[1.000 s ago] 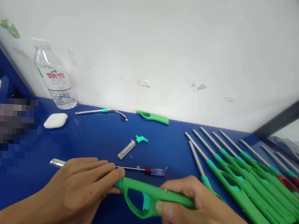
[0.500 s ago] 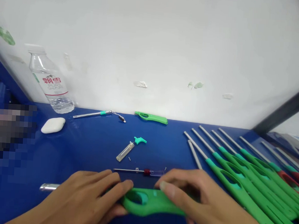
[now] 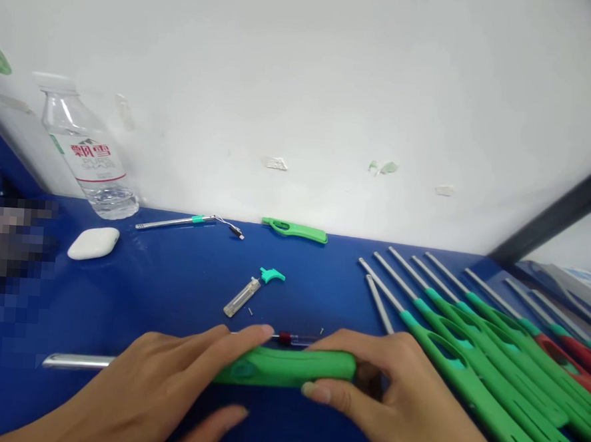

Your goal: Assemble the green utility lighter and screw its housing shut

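A green gas lighter (image 3: 286,366) with a long metal barrel lies crosswise in front of me, its handle turned edge-up. My left hand (image 3: 150,385) is wrapped over the lighter where barrel meets handle, with the thumb hanging apart below. Toward the handle's right end, my right hand (image 3: 395,387) grips it between thumb and fingers. Just behind it is a screwdriver (image 3: 285,338) with a red and clear handle, partly covered by my hands. Beyond that are a clear fuel tank (image 3: 241,298) and a teal trigger (image 3: 273,275), with a tiny screw (image 3: 250,311) beside them.
On the right lie several green lighters (image 3: 448,350) and some red ones (image 3: 562,357). By the wall are a metal barrel (image 3: 170,223) with a wire, a green handle shell (image 3: 297,230) and a water bottle (image 3: 96,162). A white earphone case (image 3: 92,243) sits left.
The lighter has been rolled so its narrow edge faces up, and its barrel has shifted left. My left thumb has come away from the handle; my right thumb has moved to its near side.
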A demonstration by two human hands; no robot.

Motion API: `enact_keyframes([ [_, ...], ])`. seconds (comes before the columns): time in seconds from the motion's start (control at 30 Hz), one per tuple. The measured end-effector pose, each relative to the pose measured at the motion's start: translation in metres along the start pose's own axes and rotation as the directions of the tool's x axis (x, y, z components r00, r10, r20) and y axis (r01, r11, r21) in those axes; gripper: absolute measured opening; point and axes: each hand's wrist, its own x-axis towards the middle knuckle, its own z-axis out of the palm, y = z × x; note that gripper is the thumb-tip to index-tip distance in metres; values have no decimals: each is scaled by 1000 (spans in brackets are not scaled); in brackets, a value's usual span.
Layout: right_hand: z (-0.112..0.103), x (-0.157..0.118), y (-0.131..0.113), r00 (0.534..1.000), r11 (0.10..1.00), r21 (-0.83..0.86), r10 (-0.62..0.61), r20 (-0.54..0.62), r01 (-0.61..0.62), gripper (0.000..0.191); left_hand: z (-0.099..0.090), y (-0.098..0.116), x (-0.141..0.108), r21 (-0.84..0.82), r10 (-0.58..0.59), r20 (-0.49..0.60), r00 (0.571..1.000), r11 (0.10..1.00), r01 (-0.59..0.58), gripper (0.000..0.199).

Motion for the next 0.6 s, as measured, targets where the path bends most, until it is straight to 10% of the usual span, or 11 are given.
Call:
enact_keyframes([
  [0.13, 0, -3, 2, 996, 997, -20, -78, -38, 77, 30, 8, -2, 0, 34, 48, 31, 998, 998, -49, 42],
  [0.3, -5, 3, 13, 921, 954, -142, -292, -257, 263, 51, 0, -2, 0, 33, -171, -49, 984, 984, 172, 39],
  [0.6, 8, 18, 44, 831, 706, -574, -551, -75, 416, 21, -8, -1, 6, 59, -157, -65, 985, 985, 161, 56],
])
